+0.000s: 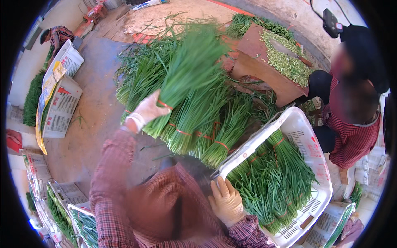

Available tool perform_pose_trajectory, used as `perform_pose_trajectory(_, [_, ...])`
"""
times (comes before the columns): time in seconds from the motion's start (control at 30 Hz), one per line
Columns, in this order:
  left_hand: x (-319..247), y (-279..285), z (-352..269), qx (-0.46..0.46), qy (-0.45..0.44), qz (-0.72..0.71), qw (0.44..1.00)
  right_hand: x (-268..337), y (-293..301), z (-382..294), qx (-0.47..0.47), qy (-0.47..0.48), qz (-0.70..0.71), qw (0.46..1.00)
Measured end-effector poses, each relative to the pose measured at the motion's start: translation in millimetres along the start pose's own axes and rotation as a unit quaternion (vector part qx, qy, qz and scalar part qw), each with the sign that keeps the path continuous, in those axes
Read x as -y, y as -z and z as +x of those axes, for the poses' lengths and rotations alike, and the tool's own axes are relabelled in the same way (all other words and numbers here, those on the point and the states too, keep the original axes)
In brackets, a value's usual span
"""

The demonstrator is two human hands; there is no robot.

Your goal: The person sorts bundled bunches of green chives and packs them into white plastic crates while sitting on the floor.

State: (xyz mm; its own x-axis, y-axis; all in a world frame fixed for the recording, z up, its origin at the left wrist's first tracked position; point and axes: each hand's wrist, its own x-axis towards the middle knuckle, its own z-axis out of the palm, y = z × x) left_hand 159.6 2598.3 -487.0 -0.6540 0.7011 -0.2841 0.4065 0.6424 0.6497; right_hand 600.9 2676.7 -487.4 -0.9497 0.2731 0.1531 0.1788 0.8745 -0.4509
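My left hand (pixel 148 111), in a pale glove, grips a bundle of green garlic chives (pixel 192 68) near its red band; the leaves are blurred. Below and around it, more banded chive bundles (pixel 183 133) lie in a heap on the floor. My right hand (pixel 227 198), also gloved, has its fingers at the near rim of a white plastic crate (pixel 322 173). Inside the crate lie several banded bundles of chives (pixel 273 186), some with their leaves crossing others.
A low wooden stool (pixel 254 65) with chopped pale pieces and a knife (pixel 283 48) stands beyond the heap. A person in a checked shirt (pixel 356 136) sits at the right; another person (pixel 60 37) bends at the far left beside white crates (pixel 63 105). More filled crates stand lower left.
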Motion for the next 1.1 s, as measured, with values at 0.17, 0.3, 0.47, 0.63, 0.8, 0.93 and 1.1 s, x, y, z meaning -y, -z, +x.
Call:
perform_pose_trajectory(0.17, [104.9,-118.9,-9.0,-0.005,0.084,0.261,0.962,8.6,1.8,13.8,0.025,-0.009,-0.031,0.999])
perform_pose_trajectory(0.3, [105.6,-115.9,-5.8,-0.049,0.05,0.23,0.971,10.1,1.7,14.9,0.023,-0.028,-0.027,0.999])
perform_pose_trajectory(0.47, [78.5,-114.2,-0.5,-0.147,-0.009,0.168,0.975,7.0,2.3,15.0,0.002,-0.021,0.004,1.0])
perform_pose_trajectory(0.63, [-8.4,-171.7,-10.2,0.032,-0.102,0.044,0.993,8.1,-4.4,16.9,-0.011,0.002,0.024,1.0])
perform_pose_trajectory(0.8, [-57.4,-259.4,-22.2,0.21,0.055,0.045,0.975,10.5,-1.8,16.6,-0.011,-0.003,-0.006,1.0])
perform_pose_trajectory(0.93, [-67.3,-288.5,-27.6,0.133,0.115,0.088,0.98,15.3,4.6,17.9,0.013,-0.026,-0.006,1.0])
perform_pose_trajectory(1.1, [-50.5,-288.1,-19.1,0.147,0.151,-0.038,0.977,19.4,17.1,23.5,0.026,-0.036,0.039,0.998])
